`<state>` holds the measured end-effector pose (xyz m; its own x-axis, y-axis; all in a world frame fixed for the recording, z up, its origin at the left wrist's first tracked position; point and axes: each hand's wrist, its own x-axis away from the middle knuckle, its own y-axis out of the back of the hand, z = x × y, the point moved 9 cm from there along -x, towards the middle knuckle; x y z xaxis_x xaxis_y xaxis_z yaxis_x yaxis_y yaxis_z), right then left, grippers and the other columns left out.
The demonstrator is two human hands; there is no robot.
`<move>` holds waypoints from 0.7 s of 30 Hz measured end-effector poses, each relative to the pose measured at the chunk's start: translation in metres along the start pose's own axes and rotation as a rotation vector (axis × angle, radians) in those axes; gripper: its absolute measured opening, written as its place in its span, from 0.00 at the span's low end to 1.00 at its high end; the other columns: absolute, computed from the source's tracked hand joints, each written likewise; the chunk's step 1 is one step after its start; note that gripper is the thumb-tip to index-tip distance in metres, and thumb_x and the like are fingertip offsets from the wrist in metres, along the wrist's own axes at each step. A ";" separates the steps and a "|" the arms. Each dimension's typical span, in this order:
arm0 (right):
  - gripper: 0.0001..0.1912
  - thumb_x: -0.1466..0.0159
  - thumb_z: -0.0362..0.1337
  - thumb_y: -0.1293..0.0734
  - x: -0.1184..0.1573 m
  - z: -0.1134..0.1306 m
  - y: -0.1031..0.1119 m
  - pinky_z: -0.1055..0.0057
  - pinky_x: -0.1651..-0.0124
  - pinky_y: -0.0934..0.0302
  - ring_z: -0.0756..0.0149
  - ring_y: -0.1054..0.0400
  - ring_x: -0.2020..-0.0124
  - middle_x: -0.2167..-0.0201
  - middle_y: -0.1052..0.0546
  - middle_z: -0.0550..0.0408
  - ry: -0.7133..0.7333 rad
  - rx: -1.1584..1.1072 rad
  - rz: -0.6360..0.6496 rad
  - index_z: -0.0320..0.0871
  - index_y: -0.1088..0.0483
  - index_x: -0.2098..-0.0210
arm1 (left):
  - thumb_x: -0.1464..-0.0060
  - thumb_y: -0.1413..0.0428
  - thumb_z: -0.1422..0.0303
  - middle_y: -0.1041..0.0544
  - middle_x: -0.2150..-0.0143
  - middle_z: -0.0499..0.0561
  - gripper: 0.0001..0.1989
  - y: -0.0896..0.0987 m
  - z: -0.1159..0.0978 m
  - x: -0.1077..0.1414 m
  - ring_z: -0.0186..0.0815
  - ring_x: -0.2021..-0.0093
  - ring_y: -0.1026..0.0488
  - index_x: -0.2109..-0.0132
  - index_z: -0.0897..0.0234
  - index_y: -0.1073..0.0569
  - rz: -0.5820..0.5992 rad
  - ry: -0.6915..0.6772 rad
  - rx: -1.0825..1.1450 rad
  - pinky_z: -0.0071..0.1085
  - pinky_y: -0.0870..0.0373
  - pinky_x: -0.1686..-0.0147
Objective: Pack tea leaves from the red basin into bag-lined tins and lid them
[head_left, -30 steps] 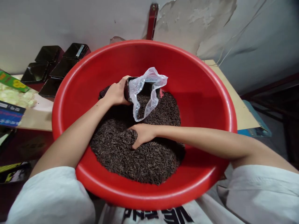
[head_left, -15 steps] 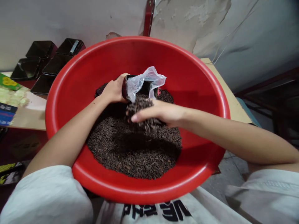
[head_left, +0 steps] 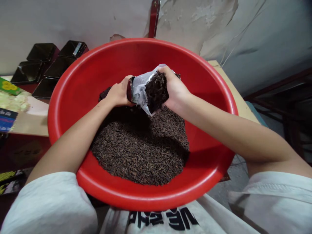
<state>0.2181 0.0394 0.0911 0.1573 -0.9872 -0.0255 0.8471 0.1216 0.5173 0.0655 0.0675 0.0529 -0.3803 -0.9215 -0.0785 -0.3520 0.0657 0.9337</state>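
Observation:
A wide red plastic basin [head_left: 207, 182] holds a heap of dark loose tea leaves [head_left: 136, 152]. Inside it, my left hand [head_left: 120, 92] is wrapped round a dark tin [head_left: 130, 90] that lies tilted with its mouth to the right. A clear plastic bag [head_left: 143, 83] lines the tin and sticks out of the mouth. My right hand [head_left: 174, 87] is at the bag's opening, cupped round a clump of tea leaves [head_left: 157, 91]. Its thumb lies at the top edge of the bag; the other fingers are hidden behind the leaves.
Several dark open tins [head_left: 44, 52] stand on the left by the wall. A green packet [head_left: 9, 86] and a blue box [head_left: 7, 119] lie at the far left. Behind the basin's right rim shows a tan board [head_left: 231, 84].
My right hand has risen from just above the heap to the bag's mouth, bringing the tea leaves along. My left hand keeps its hold on the tin.

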 end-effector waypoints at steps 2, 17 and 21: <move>0.31 0.36 0.56 0.43 -0.009 -0.014 0.001 0.66 0.55 0.33 0.62 0.29 0.60 0.64 0.25 0.48 -0.072 -0.082 -0.062 0.36 0.38 0.46 | 0.67 0.34 0.62 0.25 0.50 0.57 0.49 0.000 0.000 0.000 0.53 0.53 0.24 0.37 0.58 0.47 0.003 0.000 0.007 0.42 0.29 0.54; 0.33 0.48 0.52 0.28 0.041 0.047 -0.010 0.53 0.41 0.42 0.50 0.36 0.45 0.48 0.30 0.44 0.353 0.561 0.393 0.41 0.32 0.48 | 0.67 0.34 0.58 0.27 0.46 0.57 0.51 0.003 0.008 0.000 0.56 0.49 0.26 0.36 0.55 0.49 -0.008 0.045 0.031 0.41 0.30 0.52; 0.44 0.53 0.50 0.23 0.069 0.030 -0.025 0.48 0.41 0.44 0.48 0.37 0.46 0.47 0.33 0.41 0.567 0.813 0.284 0.38 0.38 0.43 | 0.67 0.34 0.57 0.27 0.45 0.57 0.51 0.001 0.008 0.000 0.55 0.49 0.26 0.36 0.56 0.49 0.000 0.051 0.031 0.41 0.31 0.51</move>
<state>0.1920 -0.0347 0.1022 0.6928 -0.7137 -0.1031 0.1752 0.0280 0.9841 0.0584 0.0708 0.0508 -0.3362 -0.9399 -0.0594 -0.3784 0.0771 0.9224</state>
